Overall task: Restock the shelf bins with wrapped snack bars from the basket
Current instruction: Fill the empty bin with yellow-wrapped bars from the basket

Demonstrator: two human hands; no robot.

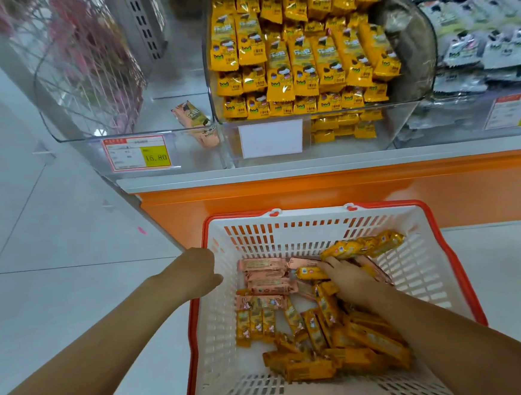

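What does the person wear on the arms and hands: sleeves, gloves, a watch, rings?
Nothing that shows. Both forearms are bare to the picture's edge, no sleeve in view. The left hand and the right hand wear no gloves, and no watch, bracelet or ring is visible on the sides facing the camera.

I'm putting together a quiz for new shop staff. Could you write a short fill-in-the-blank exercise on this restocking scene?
1. In the basket, the right hand grips ____ bars.
2. The pink bar on the shelf lies in the ____ bin.
3. The price tag reads ____.

Missing words: yellow; left; 15.80
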